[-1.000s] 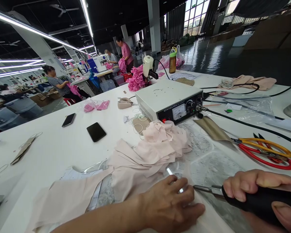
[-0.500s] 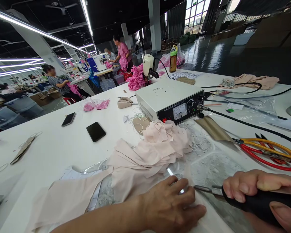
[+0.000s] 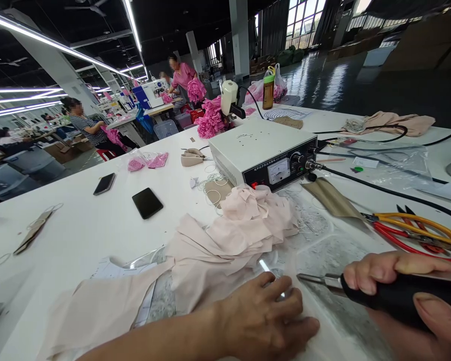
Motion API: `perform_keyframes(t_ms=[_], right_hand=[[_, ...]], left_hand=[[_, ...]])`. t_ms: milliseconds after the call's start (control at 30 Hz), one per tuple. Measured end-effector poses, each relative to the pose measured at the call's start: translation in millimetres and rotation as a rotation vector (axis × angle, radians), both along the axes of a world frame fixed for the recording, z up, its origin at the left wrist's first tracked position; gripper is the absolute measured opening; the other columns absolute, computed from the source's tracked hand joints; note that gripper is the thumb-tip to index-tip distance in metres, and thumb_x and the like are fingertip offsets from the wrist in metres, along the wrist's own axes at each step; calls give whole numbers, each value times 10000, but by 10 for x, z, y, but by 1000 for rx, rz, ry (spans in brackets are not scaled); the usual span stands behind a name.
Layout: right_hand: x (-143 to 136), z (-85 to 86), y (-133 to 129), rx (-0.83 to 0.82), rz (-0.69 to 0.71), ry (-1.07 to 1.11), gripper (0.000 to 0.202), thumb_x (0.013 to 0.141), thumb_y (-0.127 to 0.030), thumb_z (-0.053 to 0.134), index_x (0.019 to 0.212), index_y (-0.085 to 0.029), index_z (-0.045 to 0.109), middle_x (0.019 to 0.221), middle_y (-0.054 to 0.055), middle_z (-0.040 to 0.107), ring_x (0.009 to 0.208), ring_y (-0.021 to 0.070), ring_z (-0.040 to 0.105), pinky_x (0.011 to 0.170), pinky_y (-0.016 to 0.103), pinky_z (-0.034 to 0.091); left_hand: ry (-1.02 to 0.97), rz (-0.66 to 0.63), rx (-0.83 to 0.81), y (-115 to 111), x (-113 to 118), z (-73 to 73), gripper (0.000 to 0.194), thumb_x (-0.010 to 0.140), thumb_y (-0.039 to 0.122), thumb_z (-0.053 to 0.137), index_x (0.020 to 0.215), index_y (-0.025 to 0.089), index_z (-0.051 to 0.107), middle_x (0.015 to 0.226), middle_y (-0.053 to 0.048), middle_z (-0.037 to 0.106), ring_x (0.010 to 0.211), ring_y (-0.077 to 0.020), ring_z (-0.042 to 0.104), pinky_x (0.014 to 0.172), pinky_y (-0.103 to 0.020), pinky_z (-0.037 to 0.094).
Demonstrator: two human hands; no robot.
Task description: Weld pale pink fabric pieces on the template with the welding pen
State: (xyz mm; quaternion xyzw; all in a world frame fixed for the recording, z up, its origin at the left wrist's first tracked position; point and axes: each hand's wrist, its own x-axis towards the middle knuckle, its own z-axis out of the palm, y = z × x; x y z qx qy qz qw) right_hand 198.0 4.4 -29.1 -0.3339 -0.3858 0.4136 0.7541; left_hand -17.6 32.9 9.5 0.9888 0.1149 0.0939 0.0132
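My left hand (image 3: 268,316) lies palm down on pale pink fabric and a clear sheet at the bottom middle, its fingers slightly bent and apart. At the lower right, my right hand (image 3: 406,296) is wrapped round the black handle of a tool (image 3: 383,297) with a pointed metal tip. That tip is just right of my left fingertips, over the clear sheet. A crumpled pile of pale pink fabric (image 3: 225,240) lies beyond my left hand. One flat fabric piece (image 3: 93,311) spreads to the left, above my forearm.
Behind the pile stands a control box (image 3: 263,150) with a black cable (image 3: 383,188). Orange and red-handled scissors (image 3: 417,230) lie right. Two phones (image 3: 147,203) (image 3: 104,184) lie left. People work at sewing machines beyond the white table (image 3: 78,220).
My right hand and the tool have shifted slightly up and left, and the tip has lifted away from its earlier spot. My left hand has stayed nearly still.
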Motion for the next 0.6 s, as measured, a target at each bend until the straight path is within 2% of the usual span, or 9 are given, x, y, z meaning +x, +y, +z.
perform_keyframes(t_ms=[200, 367, 500, 600], right_hand=[[14, -119, 18, 16, -42, 50, 234, 766, -334, 602, 936, -237, 473, 809, 27, 358, 592, 239, 378, 526, 455, 484], [-1, -93, 33, 25, 0, -16, 216, 804, -351, 618, 920, -260, 460, 798, 19, 359, 586, 247, 384, 548, 449, 484], [16, -86, -2, 20, -42, -9, 216, 807, -372, 630, 874, -252, 463, 792, 24, 369, 598, 262, 386, 572, 459, 482], [15, -102, 1, -1, -21, -34, 164, 821, -347, 609, 845, -246, 481, 781, 35, 395, 610, 270, 396, 595, 458, 480]], left_hand=[[17, -1, -8, -5, 6, -2, 293, 998, 351, 368, 1162, 182, 544, 1158, -88, 564, 1093, -259, 535, 782, -346, 453], [49, -8, -3, -8, 2, -1, 284, 986, 359, 396, 1160, 184, 537, 1165, -98, 552, 1096, -258, 534, 796, -348, 456], [44, -7, 3, -8, -3, -4, 286, 990, 358, 389, 1168, 187, 533, 1167, -97, 552, 1100, -252, 531, 813, -341, 450], [30, -5, -5, -9, -1, 0, 288, 993, 356, 382, 1164, 184, 537, 1166, -94, 556, 1107, -256, 527, 817, -339, 445]])
